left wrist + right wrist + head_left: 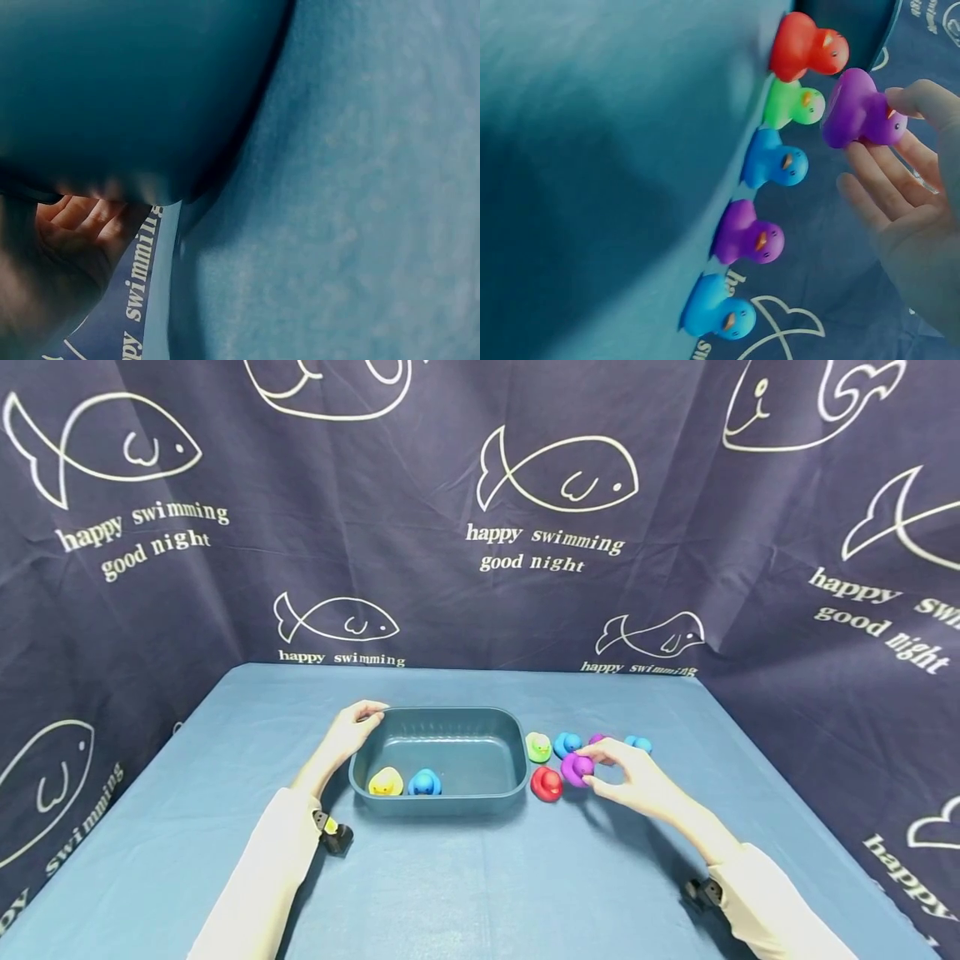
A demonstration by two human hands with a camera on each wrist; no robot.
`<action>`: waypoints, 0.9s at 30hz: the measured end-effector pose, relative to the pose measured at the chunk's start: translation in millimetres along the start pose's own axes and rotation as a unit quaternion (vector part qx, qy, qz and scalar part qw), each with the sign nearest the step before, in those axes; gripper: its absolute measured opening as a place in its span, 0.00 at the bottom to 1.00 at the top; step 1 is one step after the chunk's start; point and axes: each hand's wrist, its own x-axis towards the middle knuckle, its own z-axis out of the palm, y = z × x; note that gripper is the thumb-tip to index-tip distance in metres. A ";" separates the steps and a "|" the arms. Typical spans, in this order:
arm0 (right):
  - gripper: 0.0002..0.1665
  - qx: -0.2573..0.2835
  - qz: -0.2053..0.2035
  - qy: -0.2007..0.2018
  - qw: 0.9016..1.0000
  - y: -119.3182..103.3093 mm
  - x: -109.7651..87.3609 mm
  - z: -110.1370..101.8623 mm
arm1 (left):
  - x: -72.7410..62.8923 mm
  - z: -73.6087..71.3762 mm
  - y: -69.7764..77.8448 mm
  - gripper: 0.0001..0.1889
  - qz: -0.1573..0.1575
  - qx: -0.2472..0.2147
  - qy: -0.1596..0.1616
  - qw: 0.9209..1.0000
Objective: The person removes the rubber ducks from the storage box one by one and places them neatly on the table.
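Observation:
My right hand (636, 779) pinches a purple rubber duck (577, 769) between thumb and fingers, raised above the table to the right of the teal bin (448, 808). In the right wrist view the same purple duck (859, 111) shows clear of the other ducks. At the bin's left end my left hand (351, 730) grips the rim, thumb on the near side; the left wrist view shows the fingers partly hidden by the bin wall (135, 90). Inside the bin sit a yellow duck (386, 782) and a blue duck (425, 782), side by side along the front wall.
Right of the bin stand a red duck (546, 784), a green duck (538, 747), a blue duck (567, 744), another purple duck (748, 234) and a second blue duck (638, 743). Dark printed cloth (442, 568) hangs behind and beside the blue table (442, 893).

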 end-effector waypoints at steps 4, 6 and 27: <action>0.22 0.003 -0.001 -0.009 1.000 6.5 -3.9 0.8 | -0.6 -0.9 0.9 0.14 0.000 0.000 0.001 1.000; 0.22 0.004 -0.005 -0.013 1.000 8.8 -5.0 1.3 | -0.7 -1.2 1.4 0.14 -0.001 0.001 0.001 1.000; 0.20 0.020 0.006 -0.047 0.999 13.6 -11.2 6.1 | 0.6 0.6 -0.4 0.14 -0.002 0.001 0.001 1.000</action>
